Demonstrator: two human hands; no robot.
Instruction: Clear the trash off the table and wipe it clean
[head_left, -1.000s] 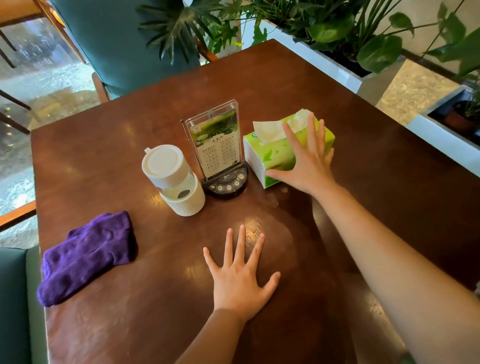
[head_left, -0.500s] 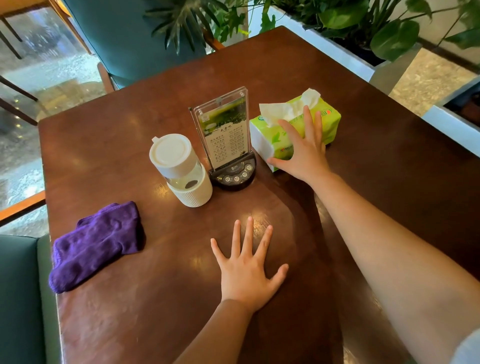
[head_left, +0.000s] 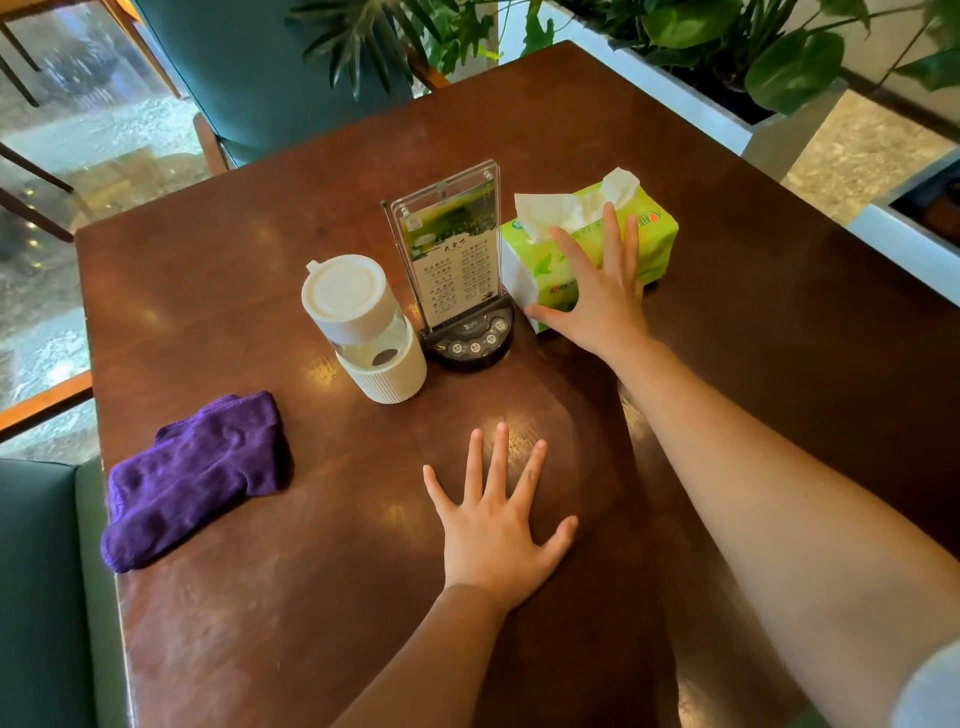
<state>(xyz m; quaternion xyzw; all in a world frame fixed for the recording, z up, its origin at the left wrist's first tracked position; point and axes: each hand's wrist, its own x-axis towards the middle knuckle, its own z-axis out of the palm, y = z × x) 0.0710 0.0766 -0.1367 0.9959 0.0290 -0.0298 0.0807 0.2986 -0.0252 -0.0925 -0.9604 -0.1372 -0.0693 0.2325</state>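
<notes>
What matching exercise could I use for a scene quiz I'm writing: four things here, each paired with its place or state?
Column A:
1. purple cloth
2. tissue pack
3. left hand
4. white bottle

Column B:
a. under the right hand
b. flat on the table, fingers spread
c. crumpled near the table's left edge
d. upright beside the menu stand

Pairs: 1-c, 2-a, 3-b, 4-d

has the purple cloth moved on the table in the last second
No. The purple cloth lies at the same table edge, equally far from the white cup; only the camera shifted.
</notes>
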